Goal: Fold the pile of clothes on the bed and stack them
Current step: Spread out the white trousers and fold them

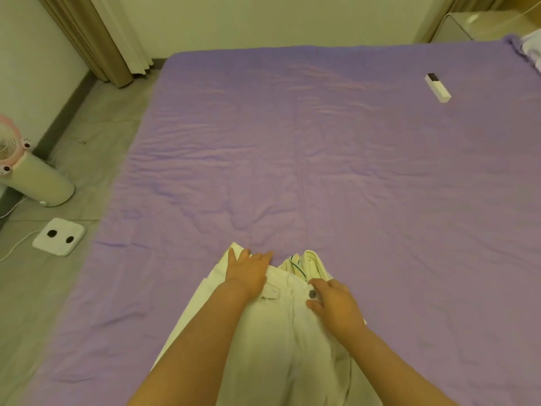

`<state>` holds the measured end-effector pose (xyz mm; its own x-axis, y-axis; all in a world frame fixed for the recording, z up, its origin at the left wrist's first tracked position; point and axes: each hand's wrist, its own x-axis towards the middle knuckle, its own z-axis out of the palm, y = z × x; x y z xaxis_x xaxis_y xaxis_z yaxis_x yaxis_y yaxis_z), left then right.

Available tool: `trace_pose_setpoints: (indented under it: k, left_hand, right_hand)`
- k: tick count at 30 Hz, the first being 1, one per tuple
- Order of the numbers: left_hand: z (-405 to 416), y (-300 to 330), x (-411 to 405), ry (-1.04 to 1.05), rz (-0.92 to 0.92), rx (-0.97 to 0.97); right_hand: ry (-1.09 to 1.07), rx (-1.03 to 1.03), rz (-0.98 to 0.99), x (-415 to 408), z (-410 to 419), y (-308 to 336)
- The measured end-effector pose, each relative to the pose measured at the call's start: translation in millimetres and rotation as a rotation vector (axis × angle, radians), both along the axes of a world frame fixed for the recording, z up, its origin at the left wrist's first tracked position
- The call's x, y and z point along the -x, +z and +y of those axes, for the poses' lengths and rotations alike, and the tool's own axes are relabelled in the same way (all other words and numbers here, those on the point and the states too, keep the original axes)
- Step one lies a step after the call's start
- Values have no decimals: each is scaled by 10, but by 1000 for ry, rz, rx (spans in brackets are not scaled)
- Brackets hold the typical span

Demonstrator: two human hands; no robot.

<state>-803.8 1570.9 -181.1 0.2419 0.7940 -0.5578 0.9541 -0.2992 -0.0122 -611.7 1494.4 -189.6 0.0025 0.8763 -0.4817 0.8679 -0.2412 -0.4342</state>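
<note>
A pair of cream-white trousers [278,332] lies on the purple bed sheet [322,156] at the near edge, waistband pointing away from me, with a metal button near the fly. My left hand [248,271] lies flat on the left part of the waistband with straight fingers. My right hand [333,303] rests on the right part beside the button, fingers loosely spread, thumb by the fly. The waistband's right end is bunched up, showing a dark-striped lining. More white fabric [531,51] sits at the bed's far right corner.
A white remote control [438,87] lies on the sheet at the far right. Left of the bed, on the grey floor, stand a small fan [29,177] and a white scale [60,236] with a cable. Curtains hang at the back left.
</note>
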Motion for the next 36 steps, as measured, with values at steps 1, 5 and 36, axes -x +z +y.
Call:
trace_pose_setpoints:
  k: [1, 5, 36]
  left_hand:
    - [33, 69, 1, -10, 31, -6]
    - [-48, 403, 134, 14, -68, -30]
    - [-3985, 3207, 458, 1565, -1410, -127]
  right_hand:
    - [-3, 1, 25, -8, -10, 66]
    - [-53, -7, 103, 11, 0, 415]
    - [124, 13, 653, 569, -2432, 3504]
